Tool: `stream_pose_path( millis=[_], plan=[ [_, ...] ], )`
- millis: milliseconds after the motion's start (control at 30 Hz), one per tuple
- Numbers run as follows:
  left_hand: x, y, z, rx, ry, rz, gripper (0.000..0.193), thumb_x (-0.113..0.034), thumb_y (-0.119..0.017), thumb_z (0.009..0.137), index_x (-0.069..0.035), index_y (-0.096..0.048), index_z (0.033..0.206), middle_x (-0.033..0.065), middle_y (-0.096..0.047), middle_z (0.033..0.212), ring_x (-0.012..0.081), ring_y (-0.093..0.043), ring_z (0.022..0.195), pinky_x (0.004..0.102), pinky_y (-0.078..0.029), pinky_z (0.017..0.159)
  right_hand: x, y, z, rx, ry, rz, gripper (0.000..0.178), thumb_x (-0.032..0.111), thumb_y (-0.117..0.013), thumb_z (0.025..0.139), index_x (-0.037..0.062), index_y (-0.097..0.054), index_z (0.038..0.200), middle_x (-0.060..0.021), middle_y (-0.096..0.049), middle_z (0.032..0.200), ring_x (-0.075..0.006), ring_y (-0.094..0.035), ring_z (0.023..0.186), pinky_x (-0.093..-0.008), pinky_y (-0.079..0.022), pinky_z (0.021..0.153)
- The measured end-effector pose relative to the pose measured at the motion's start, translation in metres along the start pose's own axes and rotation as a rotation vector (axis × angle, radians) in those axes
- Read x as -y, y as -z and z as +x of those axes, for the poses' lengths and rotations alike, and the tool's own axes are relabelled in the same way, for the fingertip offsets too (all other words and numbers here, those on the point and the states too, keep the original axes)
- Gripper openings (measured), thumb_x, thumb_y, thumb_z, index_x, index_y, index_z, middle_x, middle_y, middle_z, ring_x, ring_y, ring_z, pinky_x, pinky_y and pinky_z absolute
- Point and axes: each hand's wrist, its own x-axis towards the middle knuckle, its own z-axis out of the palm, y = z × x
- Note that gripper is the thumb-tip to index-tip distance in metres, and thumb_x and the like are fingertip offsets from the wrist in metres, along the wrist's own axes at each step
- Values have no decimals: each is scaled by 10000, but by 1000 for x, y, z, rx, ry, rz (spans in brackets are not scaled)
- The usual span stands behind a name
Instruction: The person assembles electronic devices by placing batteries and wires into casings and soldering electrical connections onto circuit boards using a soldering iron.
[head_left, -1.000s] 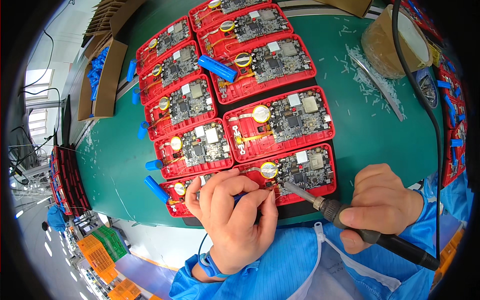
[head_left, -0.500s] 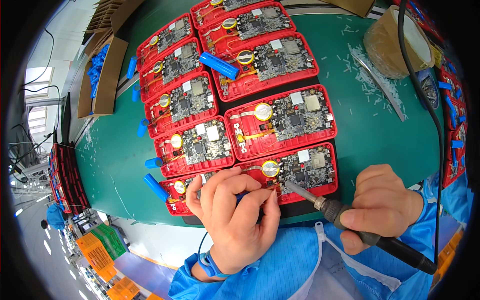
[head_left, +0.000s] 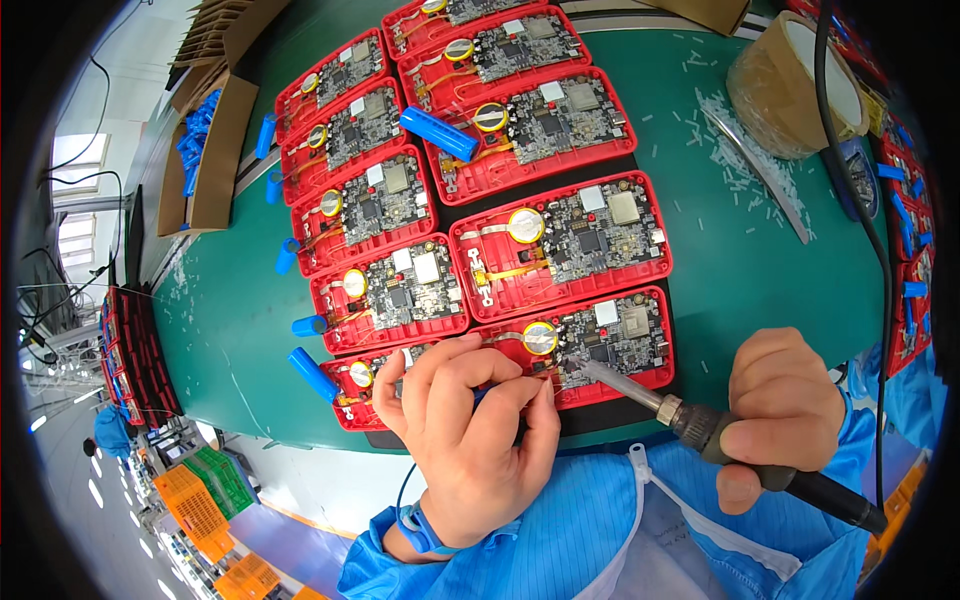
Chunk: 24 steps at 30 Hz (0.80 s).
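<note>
My right hand [head_left: 785, 415] is wrapped round the dark handle of a soldering iron [head_left: 705, 430]. Its metal tip lies over the circuit board [head_left: 640, 335] in the nearest right red casing [head_left: 660, 381]. At that casing's lower left, my left hand [head_left: 465, 405] is closed, thumb and forefinger pinching a thin wire beside the board. A bit of a blue cylindrical cell [head_left: 482, 393] shows under those fingers; most of it is hidden. A round coin cell [head_left: 538, 338] sits in the casing, just above my fingertips. Behind my left hand another red casing [head_left: 350, 410] is partly covered.
More red casings [head_left: 560, 235] with boards stand in two columns, with blue cells [head_left: 314, 375] along the left. A box of blue cells [head_left: 215, 165] is at far left. Tweezers [head_left: 765, 180], white tube pieces [head_left: 735, 150] and a tape roll [head_left: 800, 85] lie right. A black cable [head_left: 850, 190] hangs there.
The soldering iron and my right hand have shifted a little to the right, drawing the tip away from my left fingertips. My left hand stays in place.
</note>
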Motion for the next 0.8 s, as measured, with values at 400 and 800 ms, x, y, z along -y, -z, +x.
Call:
stream_pose_path(
  millis=[400, 800],
  plan=[
    [-2, 3, 0, -18, 9, 28, 178, -48, -713, 608, -111, -601, 731, 29, -535, 849, 247, -531, 923, 428, -279, 930, 0, 5, 1, -43, 42, -20, 326, 201, -692, 777, 8, -543, 992, -8, -472, 517, -125, -377, 348, -255, -249, 350],
    [-4, 7, -6, 2, 44, 88, 138, -122, -720, 680, -129, -621, 776, -1, -556, 924, 211, -533, 963, 455, -246, 951, -4, 7, 2, -170, 28, -78, 273, 144, -640, 765, 36, -531, 991, -7, -500, 531, -128, -403, 356, -263, -292, 345]
  ],
)
